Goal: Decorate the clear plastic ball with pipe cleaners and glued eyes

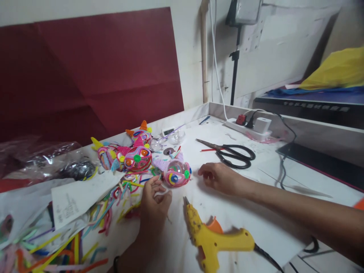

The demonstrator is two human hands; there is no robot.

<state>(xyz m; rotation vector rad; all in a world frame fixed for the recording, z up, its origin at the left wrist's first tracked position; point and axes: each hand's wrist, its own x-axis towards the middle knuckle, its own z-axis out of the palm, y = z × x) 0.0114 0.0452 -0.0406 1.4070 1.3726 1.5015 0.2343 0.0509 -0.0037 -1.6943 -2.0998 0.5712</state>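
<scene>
A clear plastic ball (pixel 176 169) partly covered in coloured pipe cleaners lies on the white table, with a blue and yellow eye and a green button on its front. My left hand (pixel 155 203) is at its left, fingers loosely bent and apart, holding nothing I can see. To its right my right hand (pixel 217 178) rests near the tabletop with curled, loose fingers and no visible object. A yellow hot glue gun (pixel 210 239) lies between my forearms, its nozzle towards the ball. Black-handled scissors (pixel 227 151) lie beyond my right hand.
Several similar decorated balls (pixel 139 157) stand at the back left. Loose pipe cleaners (pixel 76 246) and a paper packet (pixel 76 201) spread across the left. A power strip (pixel 250 129) sits by the raised back edge, and a dark phone-like slab (pixel 321 163) lies at right.
</scene>
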